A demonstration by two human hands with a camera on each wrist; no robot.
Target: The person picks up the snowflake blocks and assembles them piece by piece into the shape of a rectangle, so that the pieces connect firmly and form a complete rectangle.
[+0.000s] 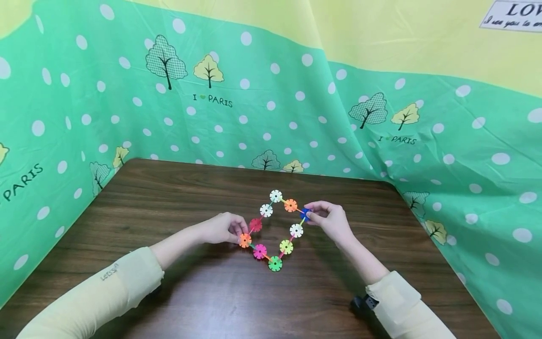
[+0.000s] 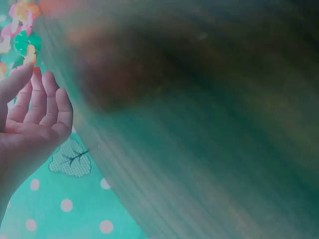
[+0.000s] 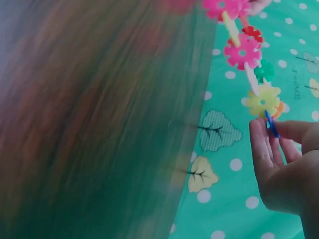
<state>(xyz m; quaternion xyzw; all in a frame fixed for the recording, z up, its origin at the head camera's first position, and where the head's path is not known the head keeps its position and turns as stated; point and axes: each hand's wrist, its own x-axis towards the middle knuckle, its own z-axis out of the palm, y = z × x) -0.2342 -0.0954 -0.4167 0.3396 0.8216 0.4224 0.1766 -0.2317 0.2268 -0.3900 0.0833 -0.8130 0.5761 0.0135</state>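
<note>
A closed ring of colourful plastic snowflake discs (image 1: pixel 260 252), slotted edge to edge, is held up between both hands. At its left corner my left hand (image 1: pixel 222 228) pinches it by an orange disc (image 1: pixel 245 240), beside a red one (image 1: pixel 255 225). On the opposite side my right hand (image 1: pixel 333 222) pinches a blue disc (image 1: pixel 304 215) between thumb and fingers. A green disc (image 1: pixel 275 263) forms the near corner and a white disc (image 1: pixel 276 196) the far one. The right wrist view shows the blue disc (image 3: pixel 271 124) edge-on; in the left wrist view the left fingertips partly overlap the chain.
Below the hands is a dark wood-grain table (image 1: pixel 190 188) with rounded far corners. A green and yellow printed curtain (image 1: pixel 271 84) with dots and trees hangs behind and along both sides. A small black device (image 1: pixel 365 302) sits at the right cuff.
</note>
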